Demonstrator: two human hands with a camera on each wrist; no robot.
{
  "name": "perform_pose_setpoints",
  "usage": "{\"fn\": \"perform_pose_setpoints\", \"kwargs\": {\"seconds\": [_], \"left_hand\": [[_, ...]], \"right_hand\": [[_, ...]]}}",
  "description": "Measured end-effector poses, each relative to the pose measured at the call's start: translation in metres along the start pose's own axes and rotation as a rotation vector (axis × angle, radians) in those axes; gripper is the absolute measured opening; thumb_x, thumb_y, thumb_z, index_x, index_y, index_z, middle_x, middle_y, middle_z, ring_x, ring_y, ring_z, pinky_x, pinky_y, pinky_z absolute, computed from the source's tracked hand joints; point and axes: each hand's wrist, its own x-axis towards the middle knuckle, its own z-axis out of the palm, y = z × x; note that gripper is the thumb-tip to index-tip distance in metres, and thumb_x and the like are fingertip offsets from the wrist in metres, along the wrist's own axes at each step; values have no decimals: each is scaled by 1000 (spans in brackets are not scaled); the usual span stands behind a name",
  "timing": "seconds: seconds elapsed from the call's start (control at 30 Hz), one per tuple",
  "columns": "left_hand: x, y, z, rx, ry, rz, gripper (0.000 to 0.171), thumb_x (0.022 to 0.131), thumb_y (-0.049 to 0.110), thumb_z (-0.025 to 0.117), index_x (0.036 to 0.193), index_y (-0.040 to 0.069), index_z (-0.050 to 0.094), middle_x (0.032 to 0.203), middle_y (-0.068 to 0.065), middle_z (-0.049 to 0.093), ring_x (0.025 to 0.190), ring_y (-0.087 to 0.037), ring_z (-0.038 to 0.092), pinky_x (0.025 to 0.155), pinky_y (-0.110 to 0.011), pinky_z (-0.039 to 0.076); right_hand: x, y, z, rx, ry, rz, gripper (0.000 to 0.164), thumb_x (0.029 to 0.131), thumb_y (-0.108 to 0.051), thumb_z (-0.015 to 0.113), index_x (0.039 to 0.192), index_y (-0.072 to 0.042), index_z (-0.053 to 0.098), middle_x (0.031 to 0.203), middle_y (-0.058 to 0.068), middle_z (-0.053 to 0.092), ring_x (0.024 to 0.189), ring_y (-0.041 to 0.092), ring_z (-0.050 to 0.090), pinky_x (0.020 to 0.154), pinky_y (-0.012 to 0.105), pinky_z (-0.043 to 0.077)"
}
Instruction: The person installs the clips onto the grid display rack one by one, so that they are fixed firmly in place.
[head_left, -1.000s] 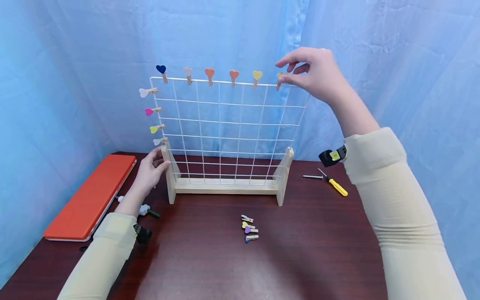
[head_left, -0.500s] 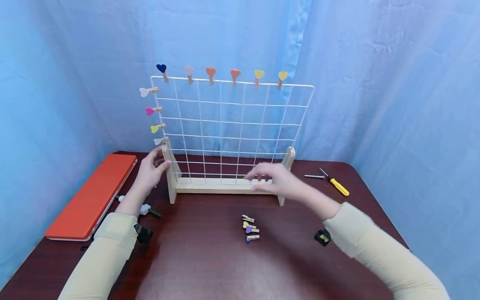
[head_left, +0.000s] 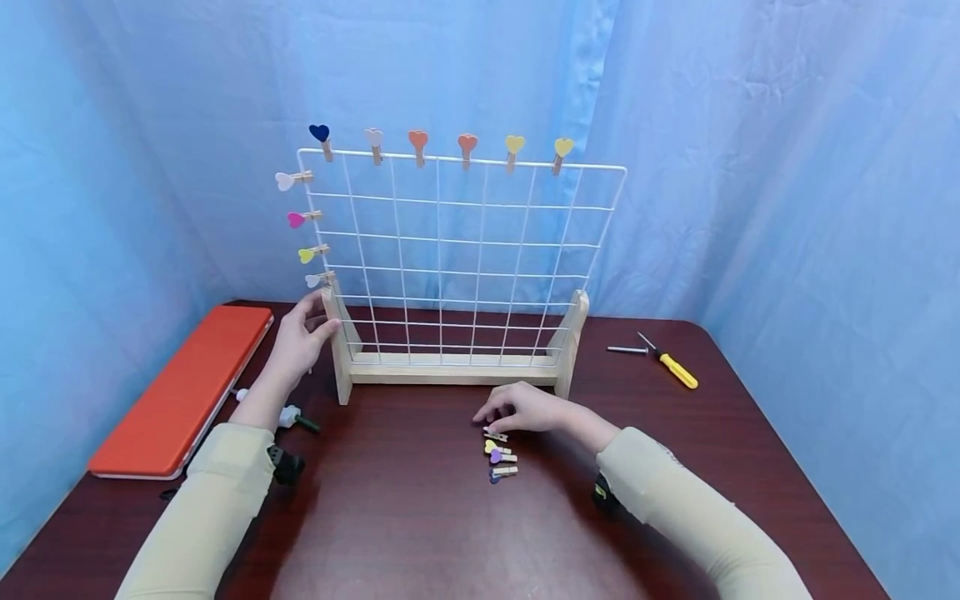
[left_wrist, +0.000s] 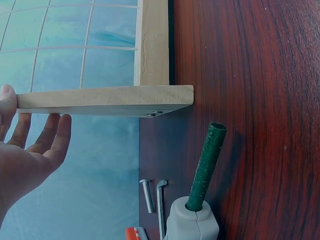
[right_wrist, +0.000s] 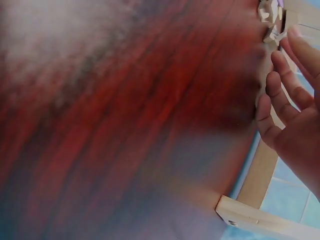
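In the head view a white wire grid (head_left: pixel 461 222) stands upright in a wooden stand (head_left: pixel 450 377). Heart-topped mini clothespins line its top and left edges, among them a navy one (head_left: pixel 320 135) and a pink one (head_left: pixel 297 219). My left hand (head_left: pixel 295 340) grips the stand's left post (left_wrist: pixel 105 100), thumb on one side and fingers on the other. A small row of loose clothespins lies on the table: a pale one (head_left: pixel 498 437), a yellow, a purple (head_left: pixel 497 457) and a navy one. Over the pale one is my right hand (head_left: pixel 525 407), fingers loosely bent, thumb tip right at it.
A red flat case (head_left: pixel 183 392) lies at the left, beside a white tool with a green rod (left_wrist: pixel 205 165). A bolt (left_wrist: pixel 146 195) and a hex key (left_wrist: pixel 160 207) are near it. On the right lie a yellow-handled screwdriver (head_left: pixel 677 370) and another bolt (head_left: pixel 627 350).
My right hand has let go of the yellow clothespin on the grid's top edge and come down to the loose clothespins. The left hand stays on the post.
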Motion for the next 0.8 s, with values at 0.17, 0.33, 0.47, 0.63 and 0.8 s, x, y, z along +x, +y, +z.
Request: {"fn": "perform_pose_setpoints", "kwargs": {"seconds": [0.17,0.33,0.47,0.63,0.8], "left_hand": [[0,0,0,2,0,4,61,90,22,52,141,10,23,131,-22,39,121,-35,40,93,-49,39],[0,-1,0,10,-6,8,61,90,22,51,142,9,21,131,-22,38,121,-36,40,92,-48,40],[0,-1,0,8,-10,9,62,90,22,52,142,9,21,131,-22,38,120,-36,40,92,-47,40],[1,-1,1,1,-7,9,61,89,22,52,142,10,22,131,-21,39,120,-36,41,92,-47,41],[1,0,1,-2,-8,1,61,90,22,52,142,11,22,131,-21,39,120,-35,41,91,-47,41]], "right_hand": [[0,0,0,-10,-6,20,10,83,-24,63,90,-20,69,91,-12,60,74,2,53,67,25,48],[-6,-11,-17,93,30,58,5,84,-18,61,85,-15,65,81,-9,65,76,2,58,71,24,48],[-14,-27,-51,131,138,23,4,85,-15,61,86,-13,65,78,-6,66,72,7,61,66,24,49],[-27,-73,-119,107,365,-34,5,80,-5,64,84,-8,67,83,4,66,70,15,61,61,25,51],[-38,-128,-189,-22,612,-36,6,76,3,66,81,0,67,79,11,67,68,17,61,59,20,50]]}}
